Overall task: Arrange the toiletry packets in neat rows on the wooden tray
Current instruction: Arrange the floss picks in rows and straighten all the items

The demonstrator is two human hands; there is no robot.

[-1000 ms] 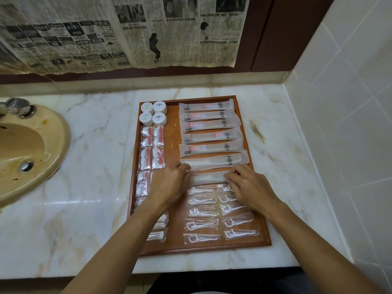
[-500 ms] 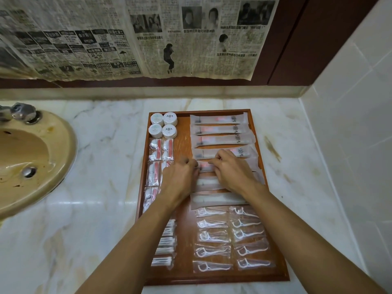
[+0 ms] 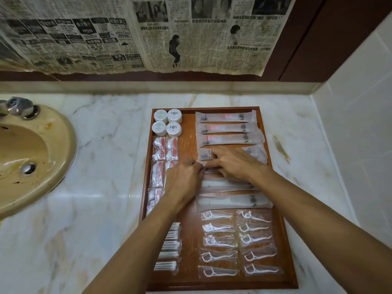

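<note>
A wooden tray [image 3: 188, 209] lies on the marble counter. Long frosted toothbrush packets [image 3: 224, 138] are stacked in a column on its right half. Round white soap packets [image 3: 167, 122] sit at the top left, red-and-white packets [image 3: 158, 149] below them, cotton bud packets [image 3: 168, 254] at the bottom left, and floss pick packets [image 3: 218, 256] in two columns at the bottom right. My left hand [image 3: 183, 183] pinches the left end of a middle toothbrush packet [image 3: 209, 171]. My right hand [image 3: 235, 164] rests flat on the middle packets, its fingertips beside my left hand.
A beige sink [image 3: 31, 158] with a metal tap [image 3: 19, 107] sits to the left of the tray. A white tiled wall [image 3: 356, 145] rises on the right. Old newspaper [image 3: 131, 35] hangs on the back wall. Marble counter [image 3: 106, 166] shows between the sink and the tray.
Both hands moved up from the lowest toothbrush packets to the middle ones and came close together. The view has shifted so the tray sits lower in the frame.
</note>
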